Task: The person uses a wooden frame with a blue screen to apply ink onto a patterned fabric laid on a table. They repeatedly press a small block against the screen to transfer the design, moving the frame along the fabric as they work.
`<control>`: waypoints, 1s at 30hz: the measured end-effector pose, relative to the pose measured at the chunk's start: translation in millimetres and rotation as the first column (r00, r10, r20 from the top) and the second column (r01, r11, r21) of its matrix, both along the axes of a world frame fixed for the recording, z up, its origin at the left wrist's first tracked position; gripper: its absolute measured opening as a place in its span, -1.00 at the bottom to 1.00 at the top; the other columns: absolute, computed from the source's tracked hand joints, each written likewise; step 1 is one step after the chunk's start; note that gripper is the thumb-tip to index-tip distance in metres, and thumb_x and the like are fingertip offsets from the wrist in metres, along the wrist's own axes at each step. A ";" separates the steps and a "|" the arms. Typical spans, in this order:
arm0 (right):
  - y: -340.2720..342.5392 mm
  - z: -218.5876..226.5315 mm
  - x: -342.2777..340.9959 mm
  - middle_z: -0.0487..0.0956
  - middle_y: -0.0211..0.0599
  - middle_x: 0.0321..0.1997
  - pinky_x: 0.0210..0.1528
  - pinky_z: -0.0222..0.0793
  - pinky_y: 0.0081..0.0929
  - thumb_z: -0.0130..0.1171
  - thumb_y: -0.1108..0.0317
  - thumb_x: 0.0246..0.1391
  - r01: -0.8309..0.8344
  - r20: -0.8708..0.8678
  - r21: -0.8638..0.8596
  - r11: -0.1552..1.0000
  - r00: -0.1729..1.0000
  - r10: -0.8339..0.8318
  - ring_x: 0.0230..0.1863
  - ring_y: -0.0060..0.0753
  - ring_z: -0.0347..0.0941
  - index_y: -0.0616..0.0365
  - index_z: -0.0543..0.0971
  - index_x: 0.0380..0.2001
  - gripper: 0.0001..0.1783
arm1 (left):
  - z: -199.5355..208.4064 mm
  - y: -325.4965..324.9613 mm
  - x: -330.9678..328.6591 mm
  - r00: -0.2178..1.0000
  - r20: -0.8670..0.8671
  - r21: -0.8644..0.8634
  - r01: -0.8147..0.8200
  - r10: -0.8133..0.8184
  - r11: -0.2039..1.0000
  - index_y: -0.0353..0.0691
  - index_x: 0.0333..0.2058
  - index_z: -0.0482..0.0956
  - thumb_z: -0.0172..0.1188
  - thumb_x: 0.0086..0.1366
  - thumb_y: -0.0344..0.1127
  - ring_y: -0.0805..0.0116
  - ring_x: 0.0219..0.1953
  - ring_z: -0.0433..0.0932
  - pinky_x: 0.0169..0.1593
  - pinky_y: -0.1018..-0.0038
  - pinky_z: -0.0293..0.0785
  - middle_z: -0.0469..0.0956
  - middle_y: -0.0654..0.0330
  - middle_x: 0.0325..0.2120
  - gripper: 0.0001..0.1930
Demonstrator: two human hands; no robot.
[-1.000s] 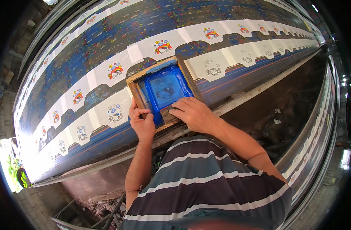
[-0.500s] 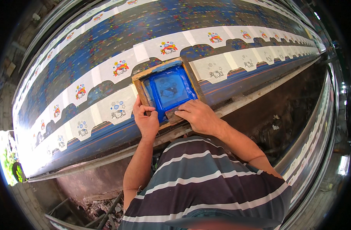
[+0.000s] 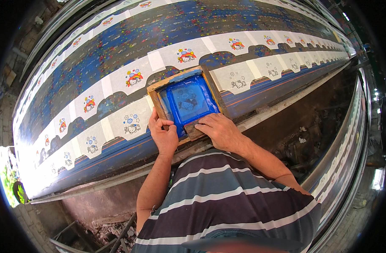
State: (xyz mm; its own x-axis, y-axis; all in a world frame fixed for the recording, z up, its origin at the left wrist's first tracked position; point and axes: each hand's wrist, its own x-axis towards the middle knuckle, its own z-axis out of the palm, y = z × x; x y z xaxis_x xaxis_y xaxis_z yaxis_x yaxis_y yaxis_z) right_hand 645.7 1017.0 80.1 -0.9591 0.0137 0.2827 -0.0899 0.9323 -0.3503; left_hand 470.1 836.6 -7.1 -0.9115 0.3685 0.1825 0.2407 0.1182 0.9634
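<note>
A wooden screen-printing frame (image 3: 176, 77) lies flat on the long printing table, over one of the white fabric pieces. Blue ink borders its mesh (image 3: 188, 100), through which a faint drawing shows. My left hand (image 3: 165, 137) is closed on the frame's left side near the lower corner. With its fingers bent over the top, my right hand (image 3: 223, 133) grips a wooden-handled squeegee (image 3: 193, 130) at the mesh's near end. Left of the frame, a fabric piece (image 3: 132, 122) carries a dark outline with blue parts. To the right, another piece (image 3: 236, 78) shows only the outline.
Farther back runs a row of white pieces with coloured rainbow prints (image 3: 186, 55). The table (image 3: 129, 46) is speckled with ink. A rail (image 3: 271, 109) follows its near edge, beside a dark gap (image 3: 302, 122). Another table with pieces (image 3: 342, 160) stands at the right.
Both hands and the squeegee have stayed almost in place on the frame. The whole view has shifted slightly.
</note>
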 end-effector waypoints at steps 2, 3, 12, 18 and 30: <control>-0.2 0.3 -1.8 0.76 -0.15 0.15 0.31 0.54 -0.06 0.33 0.49 0.18 0.004 0.001 -0.003 1.000 1.000 -0.004 0.22 0.00 0.66 0.20 0.80 0.14 -0.56 | -1.1 0.1 0.1 1.000 -0.016 -0.002 0.001 -0.001 1.000 -0.24 -0.41 0.67 0.34 0.15 -0.71 -0.21 0.60 0.42 0.59 0.08 0.35 0.39 -0.24 0.60 -0.82; -0.1 0.5 -2.9 0.76 -0.15 0.15 0.31 0.54 -0.06 0.33 0.49 0.18 0.006 -0.002 -0.006 1.000 1.000 -0.006 0.22 0.00 0.66 0.20 0.80 0.14 -0.56 | -1.3 -0.2 0.3 1.000 -0.030 -0.012 0.000 0.000 1.000 -0.24 -0.41 0.67 0.34 0.15 -0.70 -0.22 0.60 0.41 0.60 0.06 0.33 0.39 -0.24 0.60 -0.82; 6.6 -4.4 -14.6 0.77 -0.13 0.14 0.29 0.57 -0.04 0.31 0.52 0.17 -0.006 -0.038 -0.008 1.000 0.999 0.006 0.20 0.01 0.68 0.20 0.81 0.12 -0.57 | -5.8 -0.1 -0.9 0.999 -0.052 -0.011 0.006 -0.006 1.000 -0.23 -0.41 0.68 0.34 0.14 -0.71 -0.22 0.58 0.42 0.60 0.05 0.31 0.38 -0.25 0.61 -0.82; 40.1 -13.5 -72.2 0.78 -0.07 0.14 0.31 0.59 0.00 0.30 0.60 0.14 0.004 -0.142 0.011 1.000 0.990 -0.003 0.22 0.09 0.70 0.23 0.79 0.14 -0.53 | -6.3 -0.8 0.8 0.999 -0.045 -0.007 0.011 -0.011 1.000 -0.22 -0.40 0.66 0.32 0.15 -0.73 -0.16 0.61 0.41 0.62 0.09 0.30 0.38 -0.22 0.62 -0.79; 69.5 -8.5 -122.1 0.78 -0.08 0.09 0.32 0.55 0.01 0.23 0.66 0.16 0.017 0.028 0.004 1.000 0.999 -0.017 0.18 0.16 0.67 0.22 0.79 0.10 -0.55 | -3.4 -3.6 1.7 0.998 -0.049 -0.076 0.024 -0.028 0.997 -0.23 -0.39 0.67 0.31 0.18 -0.75 -0.16 0.64 0.39 0.63 0.06 0.29 0.34 -0.20 0.65 -0.79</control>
